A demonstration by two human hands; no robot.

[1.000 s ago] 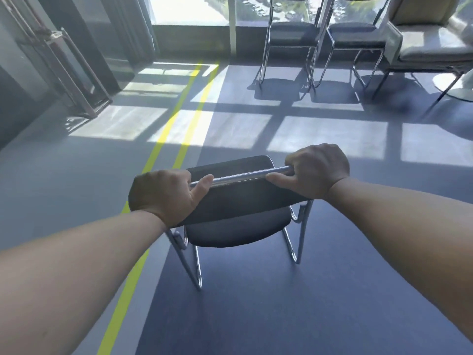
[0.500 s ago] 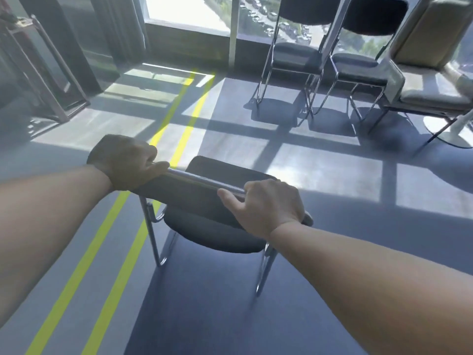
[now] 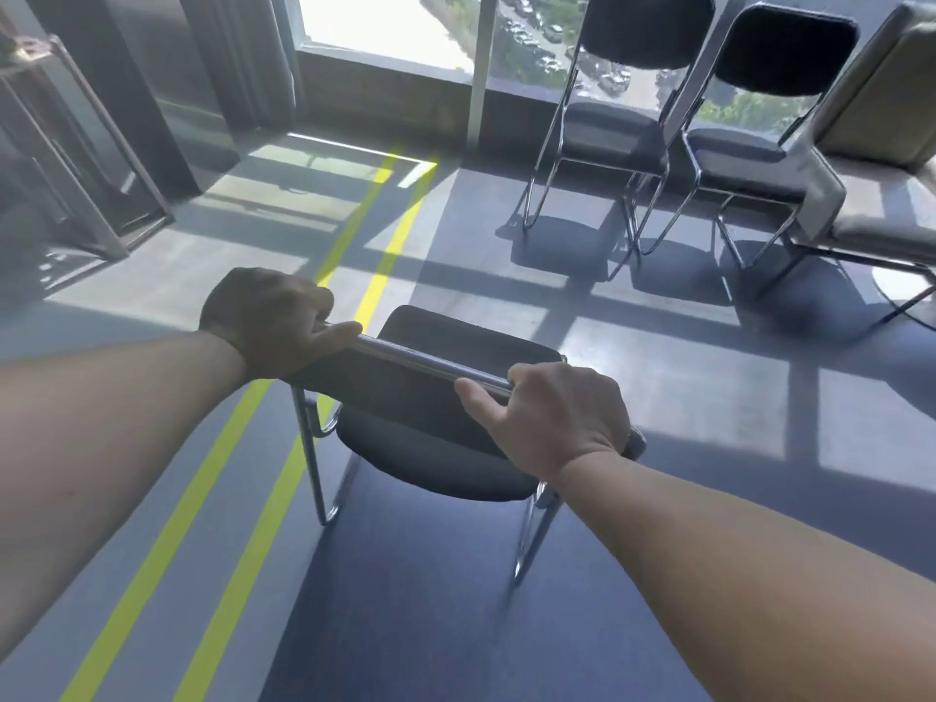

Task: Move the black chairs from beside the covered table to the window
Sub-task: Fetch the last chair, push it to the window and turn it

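Black chair (image 3: 430, 463) facing the window (image 3: 395, 27), top rail running left-to-right, left hand (image 3: 273, 321) and right hand (image 3: 557, 418) gripping its ends

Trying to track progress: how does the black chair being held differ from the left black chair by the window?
The held chair is gripped at its chrome top rail by the left hand and right hand, out by the yellow lines; the window chair stands untouched beside a second black chair. The held chair's seat points towards the window, the window chair's into the room. Both have black padding and chrome frames.
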